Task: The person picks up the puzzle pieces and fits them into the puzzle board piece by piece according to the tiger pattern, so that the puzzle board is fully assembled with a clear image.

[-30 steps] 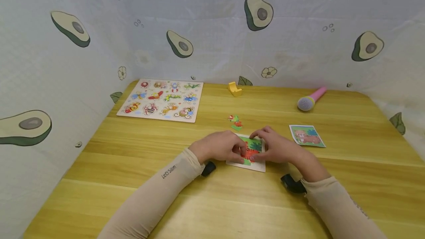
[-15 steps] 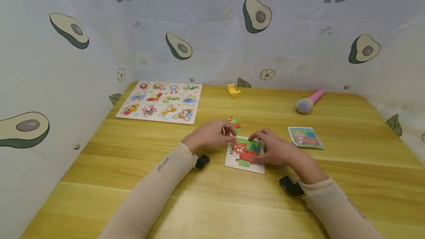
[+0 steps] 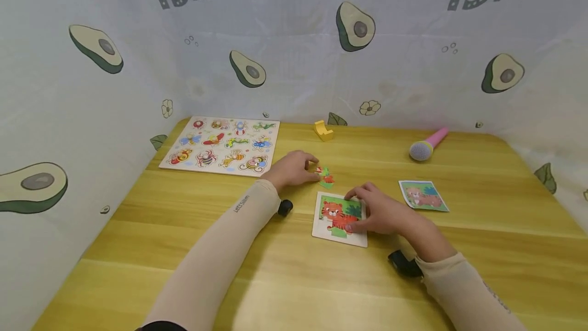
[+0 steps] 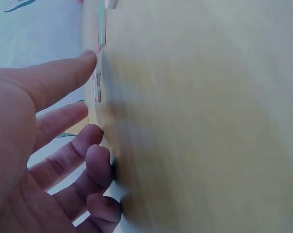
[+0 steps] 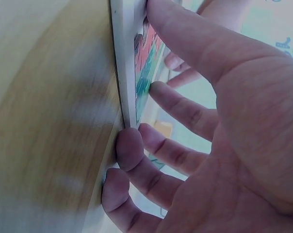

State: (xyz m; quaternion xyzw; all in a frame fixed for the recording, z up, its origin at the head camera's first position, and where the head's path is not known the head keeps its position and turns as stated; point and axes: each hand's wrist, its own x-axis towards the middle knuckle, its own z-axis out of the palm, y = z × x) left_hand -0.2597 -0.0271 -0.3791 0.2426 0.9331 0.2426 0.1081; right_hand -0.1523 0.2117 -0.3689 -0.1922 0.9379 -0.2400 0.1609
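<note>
A wooden jigsaw board (image 3: 319, 233) with a pale border and a red tiger picture lies flat in the middle of the table. In its lower left part a bare patch shows. My right hand (image 3: 381, 213) rests over the board's right side, thumb on the picture and fingertips at the edge (image 5: 123, 63). Beyond the board lies a small cluster of loose jigsaw pieces (image 3: 327, 180). My left hand (image 3: 294, 168) is at their left, thumb and fingers spread apart. In the left wrist view its fingertips (image 4: 99, 162) are down at the tabletop, with nothing between them and the thumb.
A peg puzzle board (image 3: 220, 144) with insect shapes lies back left. Behind the pieces sits a yellow curved block (image 3: 323, 131). A pink toy microphone (image 3: 421, 150) and a picture card (image 3: 423, 196) lie to the right. Printed cloth (image 3: 294, 29) hangs behind the table.
My left hand has left the jigsaw board and moved away from me to the loose pieces, uncovering the tiger's head. My right hand has stayed at the board's right side.
</note>
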